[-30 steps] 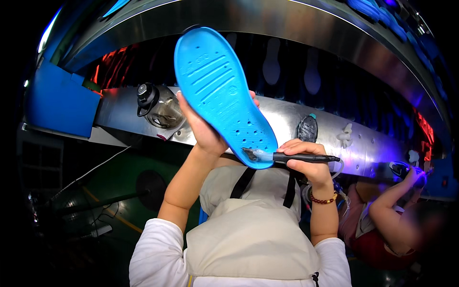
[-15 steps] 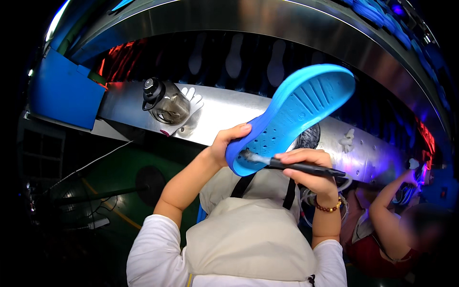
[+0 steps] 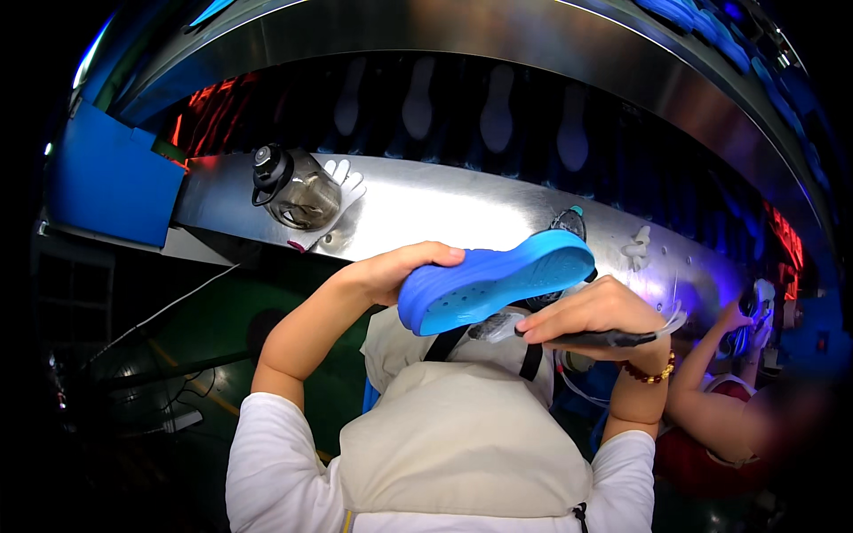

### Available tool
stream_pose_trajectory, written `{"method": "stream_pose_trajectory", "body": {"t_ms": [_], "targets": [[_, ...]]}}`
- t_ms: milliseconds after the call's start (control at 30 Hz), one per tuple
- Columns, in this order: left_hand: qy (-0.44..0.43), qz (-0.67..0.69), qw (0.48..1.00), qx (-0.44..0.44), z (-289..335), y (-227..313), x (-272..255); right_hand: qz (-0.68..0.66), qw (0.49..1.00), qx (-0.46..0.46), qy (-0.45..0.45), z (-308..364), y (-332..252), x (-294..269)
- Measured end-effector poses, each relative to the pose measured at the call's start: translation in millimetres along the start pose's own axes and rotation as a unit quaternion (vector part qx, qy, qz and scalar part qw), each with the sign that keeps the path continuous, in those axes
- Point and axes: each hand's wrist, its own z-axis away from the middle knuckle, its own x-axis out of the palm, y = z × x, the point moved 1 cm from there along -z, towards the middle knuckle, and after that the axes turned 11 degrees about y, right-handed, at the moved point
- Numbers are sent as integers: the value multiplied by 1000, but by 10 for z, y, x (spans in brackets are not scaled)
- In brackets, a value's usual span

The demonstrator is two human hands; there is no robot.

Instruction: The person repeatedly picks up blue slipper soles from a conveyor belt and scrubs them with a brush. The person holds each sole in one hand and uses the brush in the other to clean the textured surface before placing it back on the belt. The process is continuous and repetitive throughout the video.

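Note:
My left hand (image 3: 400,268) grips one end of a blue shoe sole (image 3: 484,282), darker blue along its outer wall and lighter inside, with small holes in its hollow side. It is held tilted above my lap, its other end pointing right. In my right hand (image 3: 609,313) is a brush (image 3: 604,338) with a black handle and a thin clear tube at its rear. The pale, wet-looking bristles sit just below the sole's near edge; whether they touch it I cannot tell. Behind the sole, partly hidden, stands a dark round container (image 3: 569,224).
A clear bottle (image 3: 306,197) with a black lid stands on the metal ledge (image 3: 426,209), beside a white glove (image 3: 348,184). Sole shapes (image 3: 498,111) line the dark conveyor beyond. A blue box (image 3: 111,182) is at the left. A co-worker's arm (image 3: 702,364) works at the right.
The sole has been lowered and tipped toward level, its far end coming down nearer me. The brush has left the inside of the sole and moved down and right to below its edge.

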Motion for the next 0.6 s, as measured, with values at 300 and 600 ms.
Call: {"method": "stream_pose_trajectory", "body": {"t_ms": [300,600], "targets": [[67,62,996,25,139,23,-160,2,998,26,49,96,121,-3],[33,163,983,84,251,40,-353,28,991,-34,127,118,136,53]]}}
